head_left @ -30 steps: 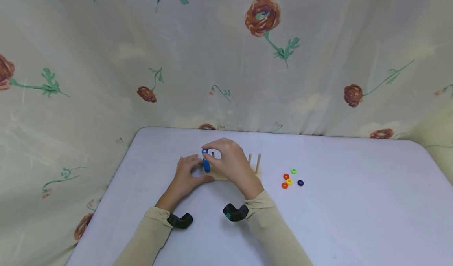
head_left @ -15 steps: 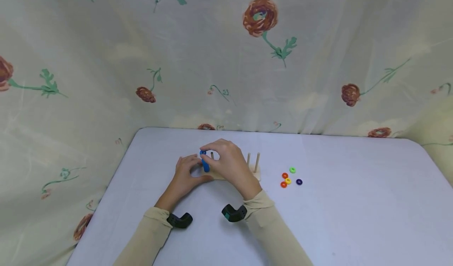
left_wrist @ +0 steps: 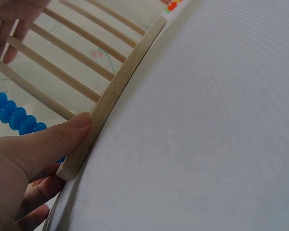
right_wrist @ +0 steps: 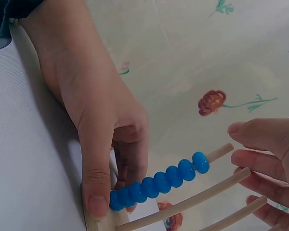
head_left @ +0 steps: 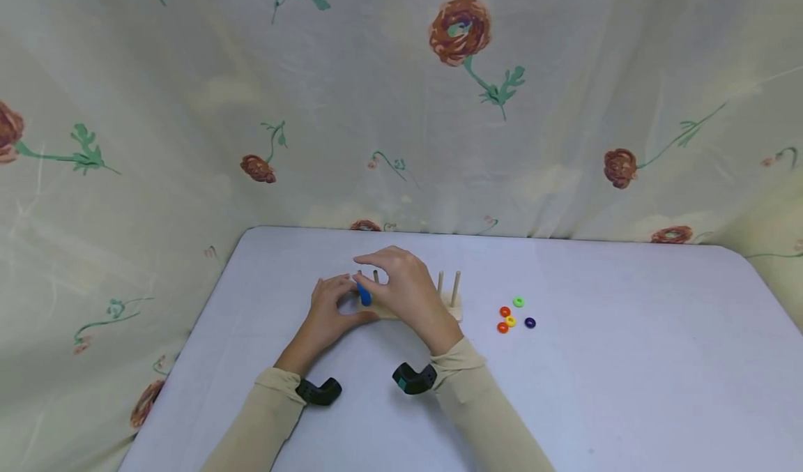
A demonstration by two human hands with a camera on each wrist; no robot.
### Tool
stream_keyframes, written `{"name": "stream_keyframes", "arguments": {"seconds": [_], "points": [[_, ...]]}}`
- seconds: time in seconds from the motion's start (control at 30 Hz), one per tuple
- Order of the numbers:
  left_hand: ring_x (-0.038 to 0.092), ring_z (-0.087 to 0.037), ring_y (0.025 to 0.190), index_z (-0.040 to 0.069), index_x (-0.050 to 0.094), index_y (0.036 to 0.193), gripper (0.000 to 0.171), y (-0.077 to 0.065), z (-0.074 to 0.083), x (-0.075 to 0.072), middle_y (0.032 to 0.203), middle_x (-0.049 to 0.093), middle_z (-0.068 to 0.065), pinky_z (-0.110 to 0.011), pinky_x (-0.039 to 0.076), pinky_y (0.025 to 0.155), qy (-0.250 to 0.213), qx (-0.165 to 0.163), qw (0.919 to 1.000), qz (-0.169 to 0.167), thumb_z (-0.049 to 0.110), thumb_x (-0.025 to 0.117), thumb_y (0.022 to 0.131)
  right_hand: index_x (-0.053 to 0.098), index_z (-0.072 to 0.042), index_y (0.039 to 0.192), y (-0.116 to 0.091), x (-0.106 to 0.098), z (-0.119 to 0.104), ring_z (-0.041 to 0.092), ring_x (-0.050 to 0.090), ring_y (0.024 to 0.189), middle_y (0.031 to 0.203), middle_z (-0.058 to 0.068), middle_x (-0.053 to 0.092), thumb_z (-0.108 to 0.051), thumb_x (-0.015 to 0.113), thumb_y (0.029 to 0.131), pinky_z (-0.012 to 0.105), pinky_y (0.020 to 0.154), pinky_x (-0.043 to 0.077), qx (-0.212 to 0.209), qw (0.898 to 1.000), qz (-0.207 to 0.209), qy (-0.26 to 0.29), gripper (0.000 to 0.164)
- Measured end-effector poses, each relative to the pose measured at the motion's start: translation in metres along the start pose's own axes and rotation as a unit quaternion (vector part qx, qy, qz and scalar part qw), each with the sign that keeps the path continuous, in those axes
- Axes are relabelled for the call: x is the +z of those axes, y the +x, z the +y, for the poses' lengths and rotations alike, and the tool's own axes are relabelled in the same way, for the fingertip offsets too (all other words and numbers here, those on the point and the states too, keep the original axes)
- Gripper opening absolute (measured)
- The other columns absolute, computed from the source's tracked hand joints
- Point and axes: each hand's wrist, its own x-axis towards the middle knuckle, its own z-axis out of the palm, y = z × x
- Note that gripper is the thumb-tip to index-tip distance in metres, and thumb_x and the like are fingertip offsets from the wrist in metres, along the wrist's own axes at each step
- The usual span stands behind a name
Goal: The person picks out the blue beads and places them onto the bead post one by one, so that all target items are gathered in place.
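My left hand [head_left: 329,308] grips the left end of a wooden peg board's base [left_wrist: 115,89], thumb along the front and fingers behind. Blue beads [right_wrist: 159,183] are stacked on the end peg beside that hand, the topmost bead [right_wrist: 200,162] with a slight gap below it and the bare peg tip above. Around that tip is my right hand [head_left: 408,291], thumb and fingers spread apart with nothing between them. In the right wrist view, its fingers [right_wrist: 260,163] are behind the tips of the neighbouring bare wooden pegs [right_wrist: 192,195].
Right of the board lie loose beads: green [head_left: 518,302], yellow [head_left: 511,321], dark purple [head_left: 530,323] and two orange ones [head_left: 503,328]. A white table [head_left: 627,332] carries everything, with a flowered curtain [head_left: 351,95] behind its far edge.
My right hand held a blue bead above the peg, lowered it onto the tip and let it go; the bead has dropped onto the stack. The left hand has stayed put.
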Motion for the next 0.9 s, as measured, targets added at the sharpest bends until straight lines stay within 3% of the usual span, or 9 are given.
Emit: {"name": "stream_keyframes", "arguments": {"seconds": [0.57,0.73,0.9], "points": [[0.043,-0.038,0.148,0.010,0.070,0.131,0.063,0.008,-0.001,0.006,0.147,0.060,-0.018,-0.067,0.006,0.129,-0.001,0.006,0.9998,-0.019,0.034,0.092,0.077,0.079,-0.014,0.117,-0.004,-0.009,0.005,0.022,0.073,0.112,0.115,0.005,0.079,-0.027,0.081,0.091,0.039,0.095,0.061,0.018,0.999,0.013,-0.037,0.030],[0.043,-0.040,0.147,0.008,0.072,0.125,0.056,0.003,-0.006,0.009,0.149,0.058,-0.021,-0.067,0.008,0.129,0.004,-0.008,0.9999,-0.013,0.033,0.091,0.078,0.076,-0.011,0.123,-0.006,-0.021,0.012,0.026,0.068,0.122,0.122,0.006,0.077,-0.032,0.083,0.089,0.049,0.116,0.047,0.033,0.997,-0.007,-0.069,0.040],[0.044,-0.042,0.146,0.006,0.071,0.123,0.056,-0.003,-0.011,0.010,0.149,0.056,-0.023,-0.067,0.009,0.129,0.010,-0.016,0.9998,-0.004,0.033,0.092,0.078,0.065,-0.012,0.140,-0.016,-0.038,0.028,0.032,0.051,0.143,0.144,0.009,0.065,-0.052,0.078,0.089,0.057,0.127,0.030,0.076,0.990,-0.055,-0.101,0.066]]}}
